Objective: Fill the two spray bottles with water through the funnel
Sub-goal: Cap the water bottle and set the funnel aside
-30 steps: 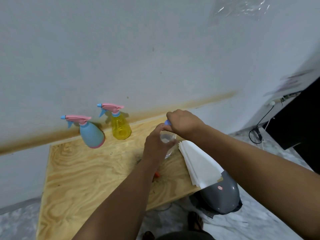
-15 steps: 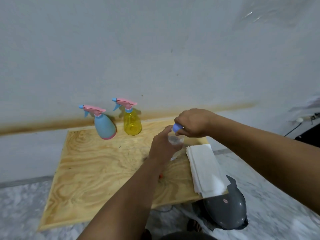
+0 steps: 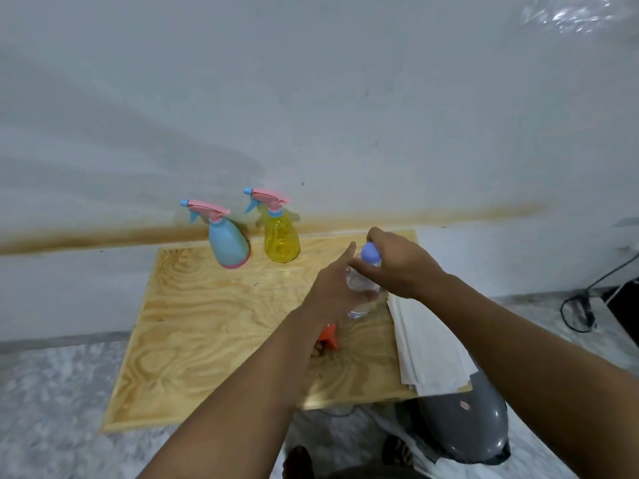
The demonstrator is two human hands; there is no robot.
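Note:
A blue spray bottle (image 3: pixel 229 245) and a yellow spray bottle (image 3: pixel 280 238), both with pink trigger heads screwed on, stand at the back of the plywood table (image 3: pixel 193 326) near the wall. A clear water bottle (image 3: pixel 359 288) stands right of centre. My left hand (image 3: pixel 333 288) holds its body, with the forefinger sticking up. My right hand (image 3: pixel 397 262) grips the bottle's blue cap (image 3: pixel 370 252) from above. An orange funnel (image 3: pixel 328 337) lies on the table, partly hidden by my left forearm.
A stack of white paper sheets (image 3: pixel 425 347) lies at the table's right edge. A grey bin (image 3: pixel 466 426) stands on the floor below the right front corner. A black cable (image 3: pixel 581 305) runs along the floor at far right.
The camera has tilted, so the table sits lower in view. Both hands stay on the water bottle, and the blue cap now shows more plainly under my right fingers.

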